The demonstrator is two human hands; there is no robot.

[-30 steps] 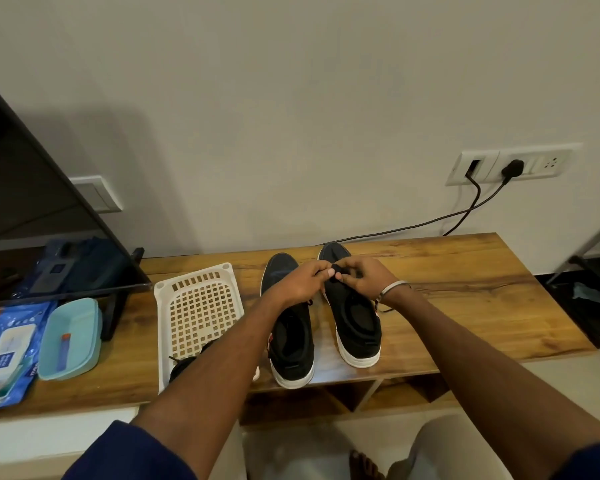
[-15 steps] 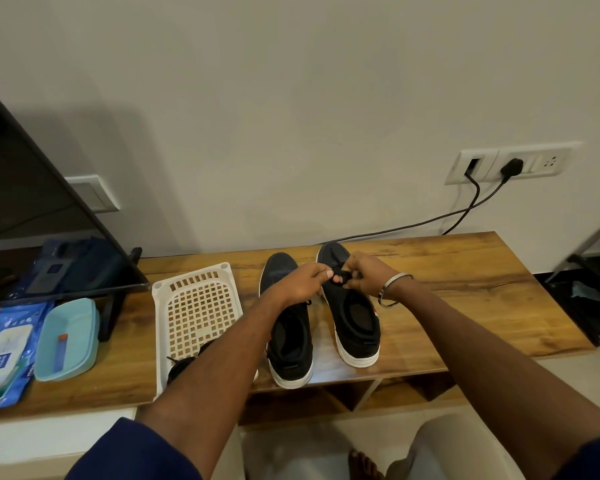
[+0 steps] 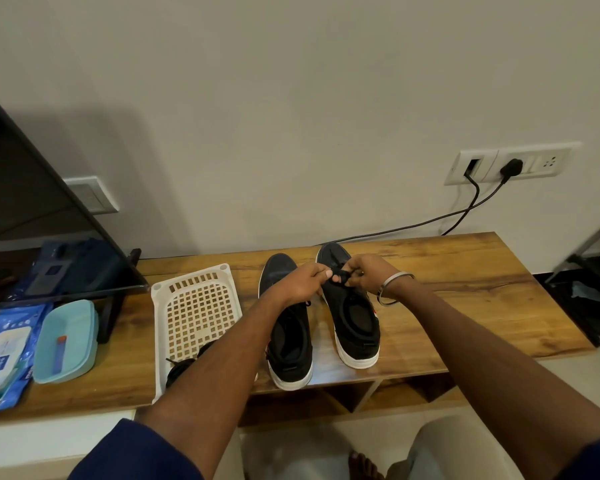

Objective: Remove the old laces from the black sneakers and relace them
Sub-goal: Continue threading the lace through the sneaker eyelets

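Two black sneakers are sitting side by side on the wooden desk [image 3: 465,282], toes toward the wall. Over the right sneaker [image 3: 352,313], the left hand [image 3: 300,282] and right hand [image 3: 368,273] are meeting, each pinching a black lace [image 3: 340,273] with curled fingers. The left sneaker [image 3: 288,341] is lying just beside a white basket [image 3: 194,306].

Plain off-white wall [image 3: 291,98], wooden desk [image 3: 465,289].
Socket panel [image 3: 510,164] with black cable [image 3: 395,228]; dark TV [image 3: 21,220] at left.
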